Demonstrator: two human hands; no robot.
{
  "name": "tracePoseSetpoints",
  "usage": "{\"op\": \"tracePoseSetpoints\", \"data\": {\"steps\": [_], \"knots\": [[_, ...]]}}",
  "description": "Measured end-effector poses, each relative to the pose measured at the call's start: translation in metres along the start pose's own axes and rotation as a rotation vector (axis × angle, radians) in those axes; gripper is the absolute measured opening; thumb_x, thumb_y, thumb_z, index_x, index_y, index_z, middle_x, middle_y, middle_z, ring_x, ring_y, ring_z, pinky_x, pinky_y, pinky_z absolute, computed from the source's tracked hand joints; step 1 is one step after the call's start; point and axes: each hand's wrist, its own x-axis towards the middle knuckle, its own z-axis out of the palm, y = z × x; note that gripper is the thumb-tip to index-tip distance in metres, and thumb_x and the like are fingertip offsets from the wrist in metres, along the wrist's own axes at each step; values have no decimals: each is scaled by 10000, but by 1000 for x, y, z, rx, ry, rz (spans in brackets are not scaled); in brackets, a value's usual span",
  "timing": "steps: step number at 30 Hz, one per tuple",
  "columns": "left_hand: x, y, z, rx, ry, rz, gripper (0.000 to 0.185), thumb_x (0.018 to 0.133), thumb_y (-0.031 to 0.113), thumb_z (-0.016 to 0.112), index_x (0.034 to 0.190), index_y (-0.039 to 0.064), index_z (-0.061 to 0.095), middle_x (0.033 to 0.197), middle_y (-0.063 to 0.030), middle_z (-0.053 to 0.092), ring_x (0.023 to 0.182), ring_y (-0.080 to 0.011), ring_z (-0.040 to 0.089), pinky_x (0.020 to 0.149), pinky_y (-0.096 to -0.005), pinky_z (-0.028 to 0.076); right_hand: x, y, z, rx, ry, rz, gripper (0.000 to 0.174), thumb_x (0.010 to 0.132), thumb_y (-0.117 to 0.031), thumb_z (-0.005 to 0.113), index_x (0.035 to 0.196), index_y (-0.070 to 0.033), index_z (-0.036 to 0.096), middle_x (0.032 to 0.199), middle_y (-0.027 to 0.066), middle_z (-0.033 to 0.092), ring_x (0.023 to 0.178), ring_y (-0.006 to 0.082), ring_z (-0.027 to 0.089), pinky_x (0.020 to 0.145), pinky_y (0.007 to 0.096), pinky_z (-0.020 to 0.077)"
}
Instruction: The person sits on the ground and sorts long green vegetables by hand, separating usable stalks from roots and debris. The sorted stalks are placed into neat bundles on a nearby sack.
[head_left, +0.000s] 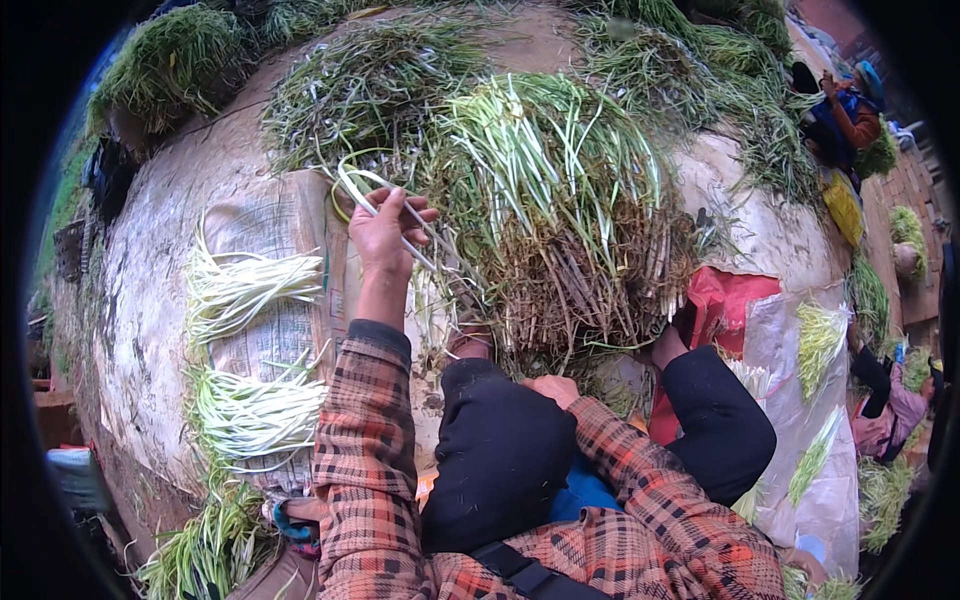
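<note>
My left hand (391, 225) is raised at the left of the root pile, its fingers closed around a few long pale green stalks (358, 187) that curl over at the top. Right in front of me lies a large heap of leafy stalks (555, 165), white and green above, with brown roots and dry matter towards my feet. My right hand (553, 390) is low beside my dark-trousered knee; its fingers are partly hidden, so whether it grips anything does not show. Two bundles of cleaned white stalks (251, 289), (259, 416) rest on a woven sack (262, 217) at the left.
Heaps of green leaves (375, 82) lie beyond the pile. A red bag (724, 307) and a pale sheet with small bundles (821, 345) are at the right. Other people (847, 112), (892, 405) sit at the right edge; another person's hand (300, 510) is at lower left.
</note>
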Motion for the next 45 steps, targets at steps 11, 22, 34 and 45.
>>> {"op": "tracePoseSetpoints", "data": {"steps": [11,22,34,45], "knots": [[-39,-29,3,-80,-148,-229,96,893,110,530,949,41,493,768,-153,642,638,-253,671,357,-246,455,10,-40,-109,1266,457,-123,351,932,-265,487,1126,20,553,944,57,636,801,116,618,698,242,499],[-77,-46,2,-102,-342,-380,94,843,89,598,905,30,559,990,-140,640,814,-192,647,564,-257,540,27,-63,-137,1383,351,-286,162,876,-61,522,971,38,608,902,40,629,811,88,597,698,228,503],[-81,-55,-2,-160,-296,-368,78,865,103,578,916,46,564,801,-103,646,676,-188,659,436,-218,477,25,-53,-101,1311,512,-56,173,898,-144,513,773,-27,538,656,-30,519,560,34,480,471,199,433],[-61,-44,-7,-259,-154,-237,92,882,106,564,940,37,543,778,-117,638,679,-239,668,371,-231,452,31,1,-50,1196,359,232,146,855,-136,546,787,-9,573,636,5,543,521,86,529,472,230,467]]}}
